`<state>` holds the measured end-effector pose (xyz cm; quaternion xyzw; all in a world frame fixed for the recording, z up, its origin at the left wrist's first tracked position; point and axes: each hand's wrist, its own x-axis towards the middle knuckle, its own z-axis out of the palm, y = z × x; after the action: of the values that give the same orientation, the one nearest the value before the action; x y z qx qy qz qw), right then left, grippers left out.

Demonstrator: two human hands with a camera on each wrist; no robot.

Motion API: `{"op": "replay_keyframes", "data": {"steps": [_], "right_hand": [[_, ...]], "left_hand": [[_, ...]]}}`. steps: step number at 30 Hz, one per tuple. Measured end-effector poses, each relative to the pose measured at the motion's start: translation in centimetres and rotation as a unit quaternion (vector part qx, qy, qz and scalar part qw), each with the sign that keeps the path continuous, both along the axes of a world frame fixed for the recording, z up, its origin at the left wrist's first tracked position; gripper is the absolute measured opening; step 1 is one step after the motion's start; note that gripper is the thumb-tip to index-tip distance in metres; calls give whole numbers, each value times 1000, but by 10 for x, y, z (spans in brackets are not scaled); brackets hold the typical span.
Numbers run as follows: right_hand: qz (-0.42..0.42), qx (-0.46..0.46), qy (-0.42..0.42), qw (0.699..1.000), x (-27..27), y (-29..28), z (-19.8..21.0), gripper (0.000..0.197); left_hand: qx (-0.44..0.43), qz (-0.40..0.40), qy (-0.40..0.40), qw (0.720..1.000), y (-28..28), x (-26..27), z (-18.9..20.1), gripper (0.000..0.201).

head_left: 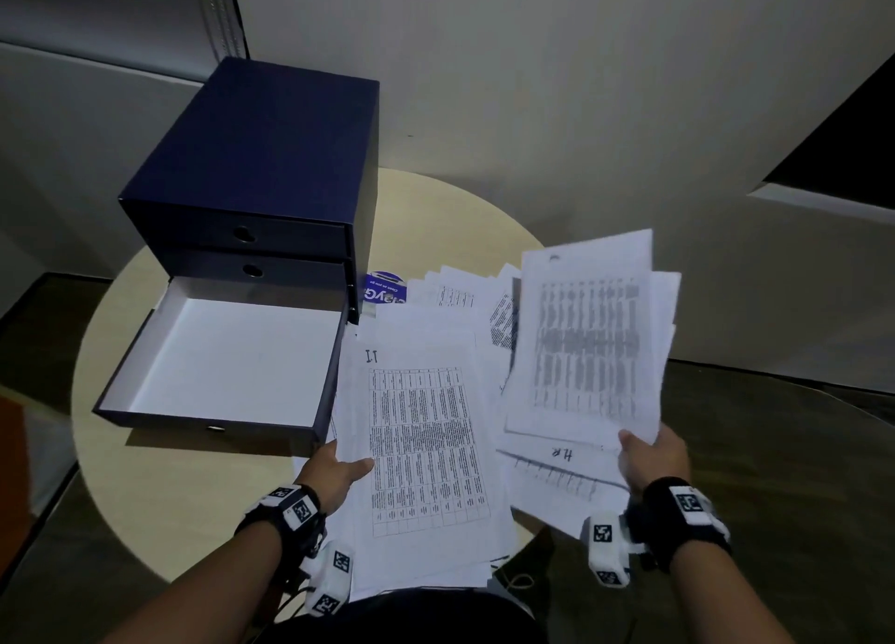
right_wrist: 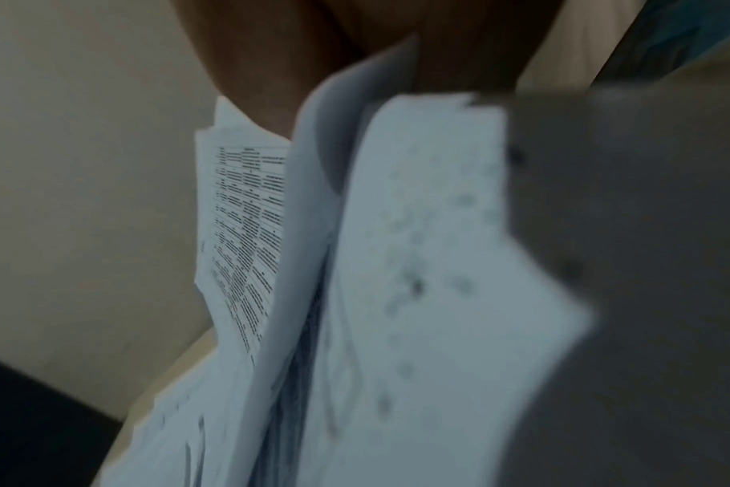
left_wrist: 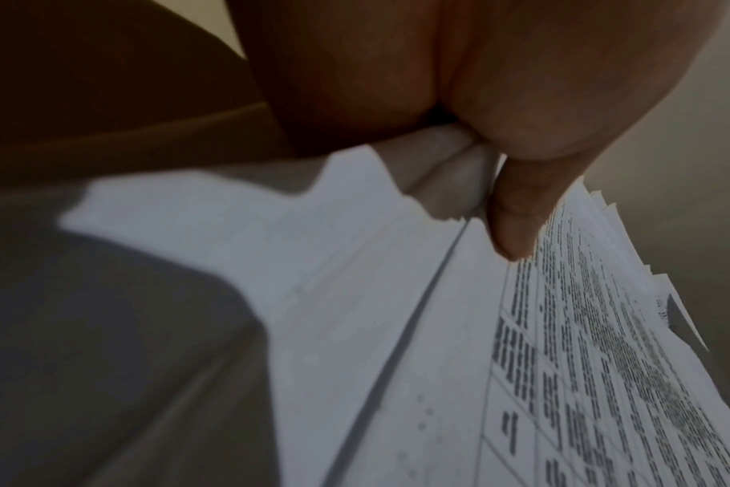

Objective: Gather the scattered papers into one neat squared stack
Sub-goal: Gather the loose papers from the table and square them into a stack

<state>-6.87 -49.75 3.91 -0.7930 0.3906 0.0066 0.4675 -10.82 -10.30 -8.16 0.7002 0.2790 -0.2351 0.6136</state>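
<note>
Round pale surface point(head_left: 160, 474) carries the navy drawer unit point(head_left: 261, 159) at back left, its bottom drawer point(head_left: 227, 352) pulled out and showing a white floor. Papers cover the right half of the surface, overlapping at odd angles and hanging over the near edge.

Left batch point(head_left: 426, 445) — a thick wad, printed table on top, lying just right of the drawer. Left hand point(head_left: 336, 469) grips its near-left edge: thumb on top, fingers underneath, confirmed in the left wrist view, where the thumb point(left_wrist: 517, 217) presses the top sheet and the sheet edges fan out unevenly.

Right batch point(head_left: 588, 338) — thinner, lifted and tilted up off the surface, blurred. Right hand point(head_left: 654, 454) holds it by the near bottom edge; the right wrist view shows sheets splaying apart below the hand. More loose sheets point(head_left: 562, 478) lie flat beneath it, one with handwriting at the top.

Handling, my read: light per sheet, real weight as a wad. Floppy, so an edge grip lets the far end droop and fan. Sheets slide on each other easily and corners crease. Better hold is both long sides, palms inward, then stand the bundle on edge and tap it on the surface to square it. Not squared yet.

A blue-labelled item point(head_left: 385, 287) sits behind the papers beside the drawer unit; can't tell what it is.
</note>
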Motion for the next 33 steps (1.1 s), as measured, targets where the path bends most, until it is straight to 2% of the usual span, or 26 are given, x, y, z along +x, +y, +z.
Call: {"op": "replay_keyframes", "data": {"steps": [7,9,12,13,16,18,19,20,21,22,23,24,26,28,29,31,33], "right_hand": [[-34,80,-114,990,15,-17,46,34],[-19,101,-122,987,15,-5,42,32],[9,151,-113,982,11,14,12,23],[21,163,-100,981,8,22,-1,21],[67,172,-38,982,-4,46,-35,16],[125,144,12,982,-13,61,-55,11],[147,130,30,980,-18,69,-61,11],[171,114,45,978,-22,75,-63,13],[197,94,58,974,-24,81,-63,14],[224,71,73,969,-25,86,-60,14],[245,54,82,965,-25,89,-56,13],[250,48,87,963,-25,89,-53,12],[227,50,91,968,-22,85,-50,12],[190,39,94,976,-20,76,-46,12],[187,32,97,977,-20,71,-44,11],[238,15,124,963,-20,63,-44,12],[333,13,164,928,-22,66,-44,18]], "left_hand": [[14,-18,3,1000,4,2,-7,43],[18,-12,9,1000,2,3,-5,42],[-7,10,14,1000,1,2,-4,40],[-23,13,15,1000,2,1,-1,44],[-69,48,23,996,7,3,-17,86],[-95,75,33,992,10,7,-22,108],[-101,68,46,992,7,6,-6,117],[-111,61,50,991,3,6,3,117],[-118,52,53,990,1,4,10,106],[-113,45,48,991,-1,2,12,85],[-85,39,35,995,-3,-1,17,60],[-47,30,27,998,-1,-1,11,44],[0,26,27,999,-1,0,3,33],[-2,36,35,999,2,3,-2,35],[-18,47,46,998,3,4,-1,43],[-44,66,52,995,9,6,-15,71],[-51,76,50,995,15,6,-35,94]]}}
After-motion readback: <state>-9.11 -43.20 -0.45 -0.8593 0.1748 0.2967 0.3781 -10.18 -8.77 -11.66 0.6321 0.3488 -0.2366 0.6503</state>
